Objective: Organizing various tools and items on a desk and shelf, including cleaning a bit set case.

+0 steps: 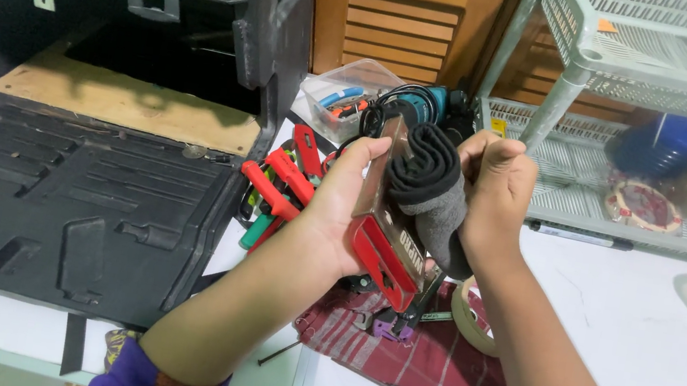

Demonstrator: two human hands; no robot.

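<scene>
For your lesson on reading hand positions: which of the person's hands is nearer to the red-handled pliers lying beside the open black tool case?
Left. The left hand is just right of the red-handled pliers, nearly over them; the right hand is farther right, beyond the held package.

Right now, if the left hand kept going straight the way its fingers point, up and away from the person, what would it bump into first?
Probably the teal power tool with its coiled black cord, just beyond the left hand, which holds a clear package with a red base. The clear plastic tub sits slightly left of that line. Depth is hard to judge in this view.
</scene>
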